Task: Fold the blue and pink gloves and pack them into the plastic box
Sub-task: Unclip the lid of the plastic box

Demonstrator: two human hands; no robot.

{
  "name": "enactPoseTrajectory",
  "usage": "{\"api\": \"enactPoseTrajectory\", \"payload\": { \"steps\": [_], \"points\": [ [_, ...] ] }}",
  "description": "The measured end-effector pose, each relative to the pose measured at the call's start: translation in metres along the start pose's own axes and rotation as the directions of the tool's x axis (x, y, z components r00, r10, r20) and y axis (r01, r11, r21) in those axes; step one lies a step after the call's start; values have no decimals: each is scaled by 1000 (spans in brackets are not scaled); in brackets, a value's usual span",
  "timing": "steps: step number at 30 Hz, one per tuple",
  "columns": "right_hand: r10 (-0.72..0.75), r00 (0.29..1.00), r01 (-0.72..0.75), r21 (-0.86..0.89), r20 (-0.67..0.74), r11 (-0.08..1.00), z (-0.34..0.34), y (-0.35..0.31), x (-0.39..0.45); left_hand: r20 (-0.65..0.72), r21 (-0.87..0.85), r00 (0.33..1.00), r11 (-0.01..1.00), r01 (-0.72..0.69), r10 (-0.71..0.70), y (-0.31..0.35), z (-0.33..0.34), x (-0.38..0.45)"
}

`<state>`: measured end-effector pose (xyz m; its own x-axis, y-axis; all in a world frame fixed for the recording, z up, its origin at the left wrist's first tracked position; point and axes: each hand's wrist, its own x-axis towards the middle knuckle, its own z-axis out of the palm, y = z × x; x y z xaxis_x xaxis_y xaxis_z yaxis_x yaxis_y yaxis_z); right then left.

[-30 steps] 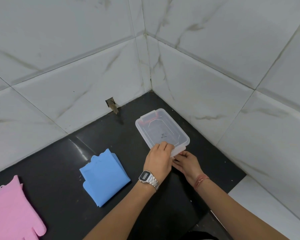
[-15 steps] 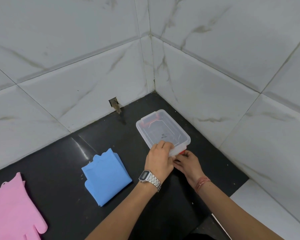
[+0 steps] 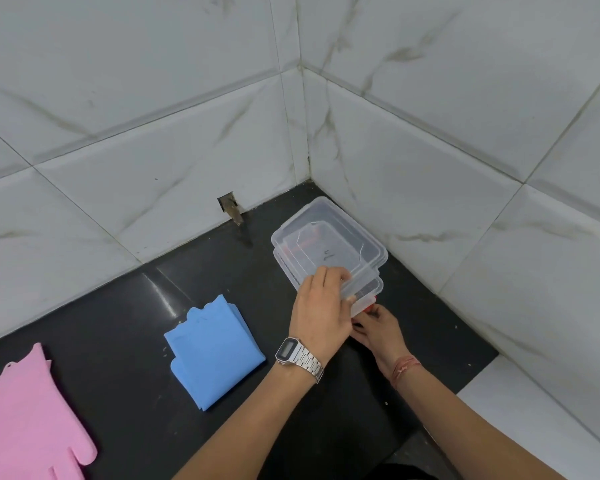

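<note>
The clear plastic box (image 3: 373, 289) stands in the corner of the black counter. Its clear lid (image 3: 329, 239) sits raised and slightly askew above the base, and my left hand (image 3: 321, 308), the one with a metal watch, pinches the lid's near edge. Just below, my right hand (image 3: 378, 325) holds the box's near end at the red clasp (image 3: 371, 306). A blue glove (image 3: 212, 351) lies folded on the counter left of my hands. At the far left, partly cut off by the frame, a pink glove (image 3: 25, 420) lies flat and unfolded.
White marble tile walls close the corner behind and to the right of the box. A small broken hole (image 3: 231, 211) is in the back wall at counter level. The black counter (image 3: 118, 306) ends at right against a white ledge (image 3: 520, 410).
The lid was closed on the box; now its near edge is lifted off the base in my left hand. My right hand stays at the red clasp.
</note>
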<state>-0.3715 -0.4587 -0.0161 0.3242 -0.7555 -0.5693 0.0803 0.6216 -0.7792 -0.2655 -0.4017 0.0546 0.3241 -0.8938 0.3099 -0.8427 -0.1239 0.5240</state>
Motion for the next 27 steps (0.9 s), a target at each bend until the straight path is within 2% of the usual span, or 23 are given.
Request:
{"api": "enactPoseTrajectory", "payload": {
  "steps": [5,8,10,13,16,20,22,24,27],
  "points": [
    [31,999,-31,-31,-8,999,-2,0,1,-107,-97,990,992,79,-89,-8,-30,13],
    [38,999,-39,-55,-24,998,-2,0,1,-190,-233,953,954,190,-236,-26,-54,19],
    [37,999,-38,-62,-24,997,-1,0,1,-224,-369,906,892,261,-358,-46,-71,21],
    [34,999,-35,-63,-12,997,-1,0,0,-198,-638,803,696,330,-562,-81,-94,20],
    [35,999,-35,-69,0,997,-2,1,2,-75,-864,685,390,319,-725,-121,-114,14],
    [40,999,-39,-81,6,996,-1,1,3,102,-952,590,93,291,-801,-174,-135,0],
    [38,999,-37,-78,5,996,-1,1,4,173,-964,513,-38,262,-841,-197,-143,-7],
    [33,999,-34,-73,-3,997,0,1,4,218,-964,440,-121,238,-871,-219,-151,-12],
    [30,999,-31,-79,-12,996,0,1,4,235,-960,365,-156,231,-901,-248,-156,-19]
  ]
}}
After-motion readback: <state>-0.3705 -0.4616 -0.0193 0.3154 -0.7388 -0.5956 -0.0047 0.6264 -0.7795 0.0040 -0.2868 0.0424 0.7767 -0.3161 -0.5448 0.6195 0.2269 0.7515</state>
